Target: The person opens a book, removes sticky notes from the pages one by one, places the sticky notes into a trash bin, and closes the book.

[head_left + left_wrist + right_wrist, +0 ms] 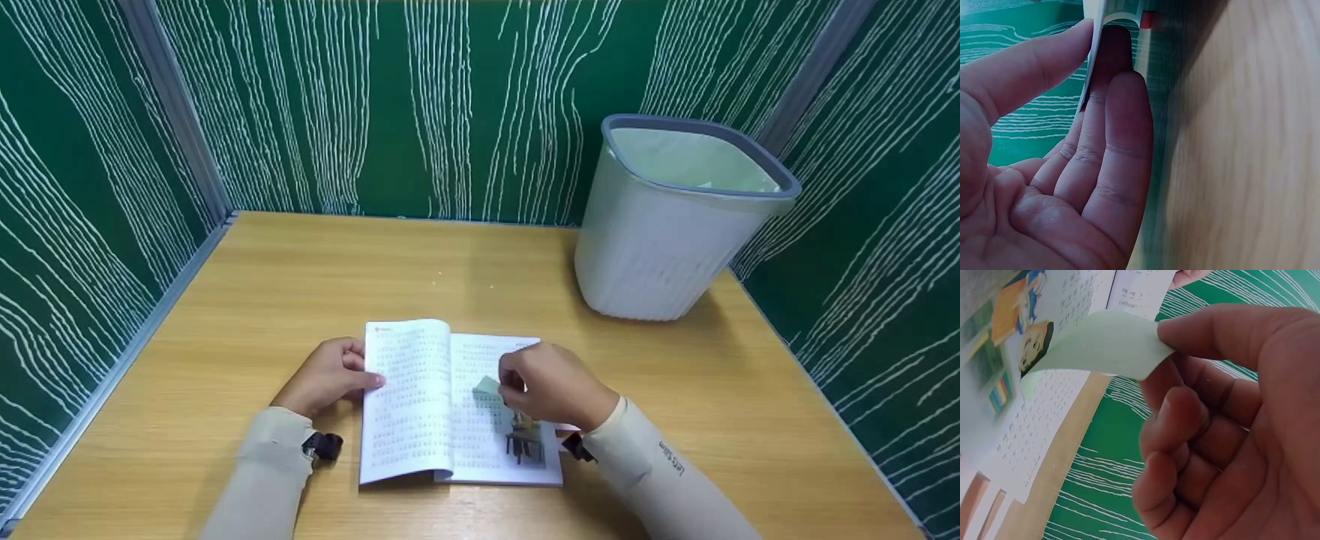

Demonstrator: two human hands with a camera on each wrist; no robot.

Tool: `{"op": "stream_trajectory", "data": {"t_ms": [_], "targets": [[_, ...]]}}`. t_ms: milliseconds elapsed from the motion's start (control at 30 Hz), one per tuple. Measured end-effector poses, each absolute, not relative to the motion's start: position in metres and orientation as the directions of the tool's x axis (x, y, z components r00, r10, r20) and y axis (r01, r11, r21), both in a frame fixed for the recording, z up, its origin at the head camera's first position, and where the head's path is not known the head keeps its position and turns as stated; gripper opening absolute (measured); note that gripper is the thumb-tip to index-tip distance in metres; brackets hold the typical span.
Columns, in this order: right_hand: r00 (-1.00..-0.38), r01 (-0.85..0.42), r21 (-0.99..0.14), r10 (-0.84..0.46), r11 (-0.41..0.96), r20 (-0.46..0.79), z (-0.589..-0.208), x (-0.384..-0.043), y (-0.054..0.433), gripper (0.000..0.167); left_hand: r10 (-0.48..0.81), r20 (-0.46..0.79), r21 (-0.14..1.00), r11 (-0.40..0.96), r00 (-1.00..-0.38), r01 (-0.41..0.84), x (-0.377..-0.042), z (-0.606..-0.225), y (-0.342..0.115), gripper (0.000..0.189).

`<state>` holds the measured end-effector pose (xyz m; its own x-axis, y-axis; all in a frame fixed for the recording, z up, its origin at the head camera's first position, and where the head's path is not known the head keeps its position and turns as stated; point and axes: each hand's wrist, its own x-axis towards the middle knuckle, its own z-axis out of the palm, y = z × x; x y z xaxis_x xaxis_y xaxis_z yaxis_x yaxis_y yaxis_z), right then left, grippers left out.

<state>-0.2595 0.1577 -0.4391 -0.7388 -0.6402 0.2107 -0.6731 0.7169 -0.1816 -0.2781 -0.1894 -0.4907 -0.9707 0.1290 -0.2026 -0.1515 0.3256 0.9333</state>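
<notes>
An open book [409,405] with printed text lies on the wooden table, its left pages raised off the surface. My left hand [330,375] pinches the outer edge of those left pages, thumb on top and fingers behind, as the left wrist view also shows. Over the right page, my right hand [555,382] pinches a corner of a pale green sticky note [1103,343] between thumb and index finger. The note bends up from the page, its far end touching the paper beside a coloured picture [1022,320]. The other right fingers are curled and hold nothing.
A white waste bin [660,232] with a grey rim and a pale green liner stands at the back right of the table [337,277]. Tiny pale specks lie behind the book. Green walls with white wavy lines enclose the table on three sides.
</notes>
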Motion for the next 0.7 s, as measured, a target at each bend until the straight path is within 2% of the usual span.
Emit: {"op": "stream_trajectory", "data": {"t_ms": [233, 700], "targets": [[-0.746, -0.663, -0.174, -0.625, 0.728, 0.229, -0.434, -0.261, 0.161, 0.013, 0.111, -0.213, 0.921, 0.355, -0.971, -0.161, -0.280, -0.492, -0.190, 0.047], [-0.771, -0.633, -0.197, -0.588, 0.749, 0.246, -0.427, -0.264, 0.169, 0.011, 0.137, -0.198, 0.938, 0.312, -0.971, -0.147, -0.279, -0.494, -0.188, 0.045]]}}
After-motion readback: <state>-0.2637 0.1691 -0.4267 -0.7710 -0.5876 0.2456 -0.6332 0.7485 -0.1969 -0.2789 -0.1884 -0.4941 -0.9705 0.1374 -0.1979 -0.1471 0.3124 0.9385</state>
